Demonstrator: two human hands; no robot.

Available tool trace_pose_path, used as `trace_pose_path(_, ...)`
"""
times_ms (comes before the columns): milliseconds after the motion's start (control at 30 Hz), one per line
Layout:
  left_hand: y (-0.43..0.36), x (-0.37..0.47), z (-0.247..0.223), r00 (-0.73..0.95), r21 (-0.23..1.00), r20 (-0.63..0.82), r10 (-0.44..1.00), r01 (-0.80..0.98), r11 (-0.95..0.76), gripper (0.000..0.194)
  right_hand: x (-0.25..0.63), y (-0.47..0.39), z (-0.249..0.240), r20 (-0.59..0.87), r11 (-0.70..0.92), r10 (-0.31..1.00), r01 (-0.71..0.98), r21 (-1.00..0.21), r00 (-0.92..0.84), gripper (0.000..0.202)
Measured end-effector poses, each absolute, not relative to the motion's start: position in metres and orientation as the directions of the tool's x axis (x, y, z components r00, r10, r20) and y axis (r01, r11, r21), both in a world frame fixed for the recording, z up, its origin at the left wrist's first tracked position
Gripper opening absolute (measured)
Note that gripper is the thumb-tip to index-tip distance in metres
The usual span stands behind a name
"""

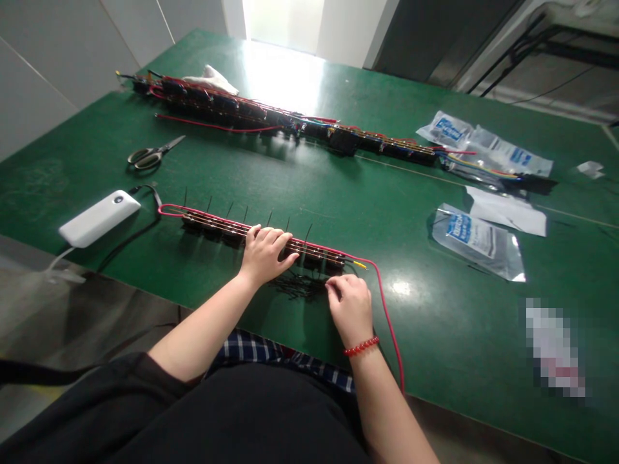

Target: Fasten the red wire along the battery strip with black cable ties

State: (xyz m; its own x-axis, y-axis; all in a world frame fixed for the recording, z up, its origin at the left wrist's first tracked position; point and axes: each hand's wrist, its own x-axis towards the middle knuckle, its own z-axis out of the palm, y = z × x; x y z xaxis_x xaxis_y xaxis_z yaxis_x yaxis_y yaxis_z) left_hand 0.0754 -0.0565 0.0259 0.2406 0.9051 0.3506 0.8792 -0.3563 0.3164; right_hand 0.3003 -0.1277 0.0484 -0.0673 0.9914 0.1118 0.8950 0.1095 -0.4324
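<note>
A long black strip (220, 227) with thin metal rods and a red wire (382, 290) along it lies across the green table. Several thin black ties stick up from its far side. My left hand (268, 251) rests on the middle of the strip, fingers over its top and thumb stretched to the right. Just below the strip is a loose pile of black ties (297, 285). At the right end of that pile my right hand (349, 301) is closed in a pinch, and what its fingertips hold, if anything, is too small to name. A yellow-tipped wire end (359, 264) lies above it.
Scissors (147, 158) and a white power bank (100, 218) with cables are on the left of the table (232, 164). Longer wired black strips (217, 106) and a white cloth (213, 78) lie at the back. Plastic packets (478, 241) and white paper (507, 211) are at the right.
</note>
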Motion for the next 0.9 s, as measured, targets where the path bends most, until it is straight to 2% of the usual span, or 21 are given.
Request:
trace_pose_path(533,-0.057,0.074,0.025,0.242,0.304,0.353,0.904,0.884,-0.355,0.041,0.322,-0.13,0.06,0.049,0.092,0.996,0.871,-0.483,-0.078,0.016)
trace_pose_path(700,-0.056,0.074,0.025,0.243,0.318,0.346,0.906,0.878,-0.357,0.041,0.327,-0.129,0.056,-0.019,0.07,0.995,0.846,-0.529,-0.094,0.011)
trace_pose_path(900,-0.056,0.074,0.025,0.245,0.314,0.348,0.905,0.879,-0.359,0.042,0.328,-0.129,0.059,-0.101,0.051,0.988,0.874,-0.483,-0.113,0.01)
